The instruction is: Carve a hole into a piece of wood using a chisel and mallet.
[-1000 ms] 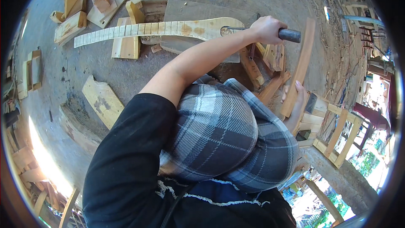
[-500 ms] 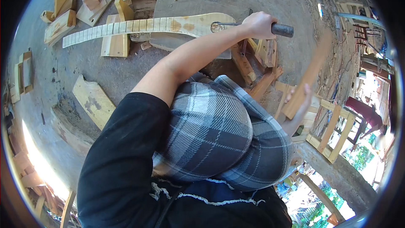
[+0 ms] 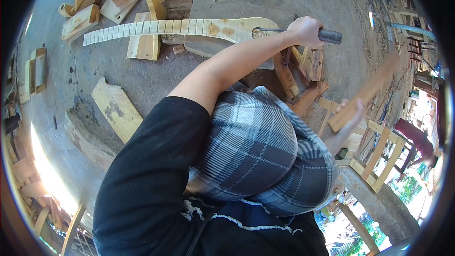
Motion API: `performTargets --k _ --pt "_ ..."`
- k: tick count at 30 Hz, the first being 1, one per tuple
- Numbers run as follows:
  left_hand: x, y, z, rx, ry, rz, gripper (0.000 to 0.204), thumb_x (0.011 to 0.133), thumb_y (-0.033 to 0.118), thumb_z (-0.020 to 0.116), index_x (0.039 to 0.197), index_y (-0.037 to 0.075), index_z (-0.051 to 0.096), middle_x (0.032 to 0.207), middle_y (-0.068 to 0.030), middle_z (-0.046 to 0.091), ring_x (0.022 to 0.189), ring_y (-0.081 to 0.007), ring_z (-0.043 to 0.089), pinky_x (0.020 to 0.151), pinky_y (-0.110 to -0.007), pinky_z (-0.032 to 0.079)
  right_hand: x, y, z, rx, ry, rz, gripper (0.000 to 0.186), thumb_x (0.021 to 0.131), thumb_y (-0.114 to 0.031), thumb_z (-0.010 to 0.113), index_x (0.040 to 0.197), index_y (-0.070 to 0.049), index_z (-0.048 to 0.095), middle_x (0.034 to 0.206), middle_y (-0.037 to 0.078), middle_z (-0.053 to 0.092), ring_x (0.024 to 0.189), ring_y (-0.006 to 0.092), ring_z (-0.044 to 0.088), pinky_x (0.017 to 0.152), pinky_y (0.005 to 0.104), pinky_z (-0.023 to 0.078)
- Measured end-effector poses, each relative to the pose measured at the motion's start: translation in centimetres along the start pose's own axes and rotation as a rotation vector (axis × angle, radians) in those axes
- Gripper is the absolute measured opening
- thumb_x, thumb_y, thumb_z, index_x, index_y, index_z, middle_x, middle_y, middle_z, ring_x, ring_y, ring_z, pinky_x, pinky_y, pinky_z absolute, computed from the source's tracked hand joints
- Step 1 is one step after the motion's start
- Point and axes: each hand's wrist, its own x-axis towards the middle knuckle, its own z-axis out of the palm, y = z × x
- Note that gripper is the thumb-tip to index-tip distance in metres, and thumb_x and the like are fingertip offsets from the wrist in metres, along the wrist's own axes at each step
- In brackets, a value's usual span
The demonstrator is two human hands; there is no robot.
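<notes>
My left hand (image 3: 305, 31) is closed around the dark handle (image 3: 330, 36) of a chisel. The chisel's thin metal shaft points left, its tip at a small carved hollow (image 3: 259, 32) in the wide end of a pale, long wooden piece (image 3: 189, 26) shaped like an instrument neck, marked with many cross lines. To the right of my knees, my right hand (image 3: 351, 122) grips a flat brown wooden bat (image 3: 362, 95). The bat's far end is blurred and stands apart from the chisel handle. Plaid cloth covers my knees.
Wooden blocks and offcuts (image 3: 83, 21) lie at the far left. Under the long piece are a grey board (image 3: 227, 5) and wooden blocks (image 3: 143, 47). A curved pale plank (image 3: 116, 109) lies left of my arm. Wooden frames (image 3: 379, 156) stand at the right; a person in dark red (image 3: 412, 135) is beyond.
The bat has swung right and downward, away from the chisel handle. My left hand stays on the chisel at the hollow. The whole view has shifted slightly.
</notes>
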Motion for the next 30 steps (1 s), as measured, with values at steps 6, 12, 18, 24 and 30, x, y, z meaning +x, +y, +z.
performTargets --k 6,12,18,24,30 --pt "0.3 -0.3 0.6 0.010 -0.030 -0.042 0.029 0.066 0.027 0.069 0.089 0.011 0.070 0.080 -0.0152 0.068 0.080 -0.0352 0.065 0.074 -0.043 0.052 -1.4 1.4 1.3 -0.427 -0.280 0.127 0.035 0.088 -0.034 0.057 0.104 -0.005 0.048 0.069 0.006 0.054 0.046 0.0128 0.053 0.038 0.0224 0.045" --pt "0.1 0.2 0.7 0.026 -0.012 0.003 0.029 0.066 0.026 0.067 0.090 0.010 0.071 0.080 -0.0156 0.068 0.079 -0.0338 0.066 0.073 -0.042 0.053 0.5 1.9 -0.4 -0.111 -0.092 0.103 0.045 0.086 -0.042 0.060 0.104 -0.003 0.047 0.070 0.005 0.054 0.047 0.0116 0.053 0.039 0.0224 0.046" --pt "-0.2 -0.4 0.3 0.048 -0.048 -0.103 0.031 0.066 0.026 0.068 0.092 0.011 0.071 0.080 -0.0145 0.069 0.079 -0.0340 0.066 0.074 -0.042 0.053 -0.4 1.0 -0.1 -0.380 -0.270 0.095 0.040 0.087 -0.030 0.057 0.115 -0.005 0.044 0.068 0.008 0.053 0.049 0.0131 0.053 0.042 0.0288 0.047" --pt "-0.2 -0.4 0.6 0.053 -0.002 -0.040 0.032 0.066 0.027 0.069 0.094 0.011 0.071 0.082 -0.0154 0.069 0.080 -0.0343 0.066 0.074 -0.042 0.053 -1.5 3.9 2.3 -0.099 -0.239 0.110 0.042 0.088 -0.031 0.058 0.116 -0.004 0.043 0.067 0.007 0.053 0.046 0.0128 0.052 0.039 0.0243 0.045" --pt "-1.2 -1.9 0.1 0.097 -0.024 -0.112 0.035 0.066 0.031 0.072 0.094 0.010 0.071 0.084 -0.0160 0.069 0.082 -0.0345 0.066 0.075 -0.043 0.053 -0.2 2.5 0.9 -0.194 -0.227 0.178 0.032 0.088 -0.033 0.059 0.103 -0.007 0.047 0.065 0.006 0.053 0.045 0.0134 0.051 0.039 0.0252 0.045"
